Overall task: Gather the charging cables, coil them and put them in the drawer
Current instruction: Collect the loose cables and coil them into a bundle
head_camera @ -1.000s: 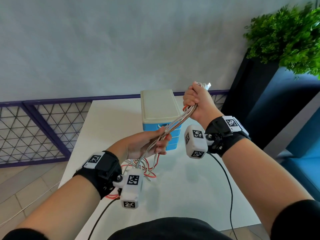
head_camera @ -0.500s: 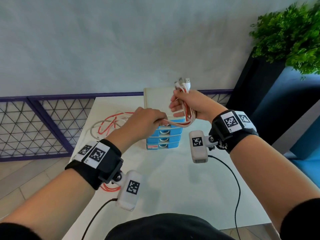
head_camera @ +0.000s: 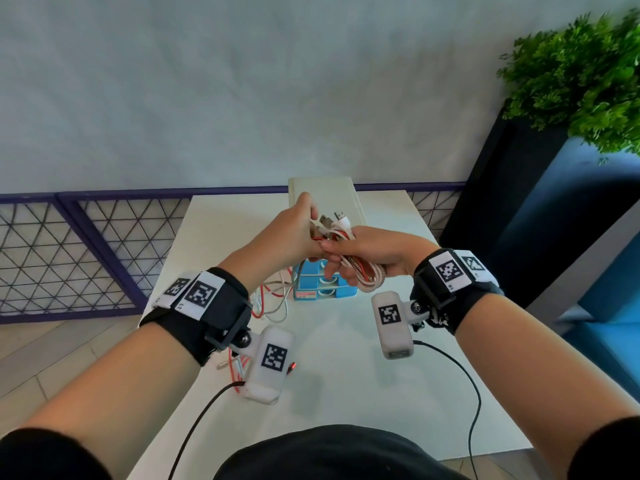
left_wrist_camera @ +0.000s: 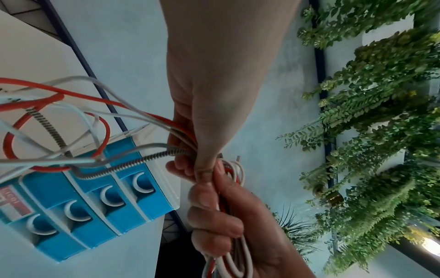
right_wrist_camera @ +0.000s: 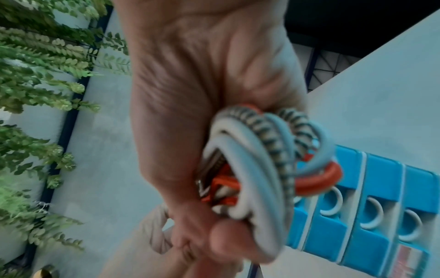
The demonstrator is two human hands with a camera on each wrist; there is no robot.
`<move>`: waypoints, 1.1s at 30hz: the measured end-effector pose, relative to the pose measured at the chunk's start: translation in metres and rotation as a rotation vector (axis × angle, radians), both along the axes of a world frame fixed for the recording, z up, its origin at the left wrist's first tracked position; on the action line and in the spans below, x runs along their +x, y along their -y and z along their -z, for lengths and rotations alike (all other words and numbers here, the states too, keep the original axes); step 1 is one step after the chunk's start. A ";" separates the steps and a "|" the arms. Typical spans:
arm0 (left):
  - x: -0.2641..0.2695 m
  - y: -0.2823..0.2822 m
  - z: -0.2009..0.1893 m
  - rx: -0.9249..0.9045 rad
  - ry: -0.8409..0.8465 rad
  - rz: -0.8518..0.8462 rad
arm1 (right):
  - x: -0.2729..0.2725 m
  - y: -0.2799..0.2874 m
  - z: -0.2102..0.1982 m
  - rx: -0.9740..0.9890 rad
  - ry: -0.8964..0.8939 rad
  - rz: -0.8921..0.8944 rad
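A bundle of white, red and metal-braided charging cables [head_camera: 360,271] [right_wrist_camera: 264,161] is held in the air above the blue drawer unit [head_camera: 323,285] [left_wrist_camera: 78,203] [right_wrist_camera: 371,203]. My right hand [head_camera: 367,252] [right_wrist_camera: 209,131] grips the looped part, with USB plugs [head_camera: 334,220] sticking up. My left hand [head_camera: 294,233] [left_wrist_camera: 214,112] pinches the same strands just left of it. The loose cable tails [head_camera: 273,299] [left_wrist_camera: 54,120] hang down to the white table [head_camera: 346,375]. All drawers look closed.
The drawer unit stands at the table's middle back, near a purple mesh railing [head_camera: 86,244]. A dark planter with a green plant [head_camera: 581,74] and a blue seat [head_camera: 606,271] are to the right. Wrist camera leads [head_camera: 467,393] trail over the table's front.
My left hand rose from the left and met the right hand at the bundle. The wide loop of cable on the table has been drawn in, leaving short tails hanging.
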State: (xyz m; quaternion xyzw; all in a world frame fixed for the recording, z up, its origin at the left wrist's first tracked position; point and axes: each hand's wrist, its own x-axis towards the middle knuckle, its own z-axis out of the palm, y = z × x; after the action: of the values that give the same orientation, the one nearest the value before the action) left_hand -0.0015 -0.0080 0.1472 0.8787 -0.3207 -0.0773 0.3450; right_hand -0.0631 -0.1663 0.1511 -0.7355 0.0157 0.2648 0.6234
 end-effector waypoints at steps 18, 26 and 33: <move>0.027 -0.036 0.049 -0.040 -0.241 0.188 | 0.012 0.021 -0.014 -0.108 0.171 0.290; 0.033 -0.050 0.077 -0.113 -0.337 -0.062 | 0.018 0.022 -0.019 -0.318 0.258 0.460; 0.023 -0.056 0.082 -0.036 -0.482 0.104 | 0.022 0.018 -0.018 -0.560 0.291 0.587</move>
State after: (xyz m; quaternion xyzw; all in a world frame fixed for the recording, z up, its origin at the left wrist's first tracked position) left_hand 0.0213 0.0478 0.0654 0.8110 -0.2751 -0.2966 0.4227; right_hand -0.0414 -0.1840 0.1687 -0.8703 0.2073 -0.0447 0.4444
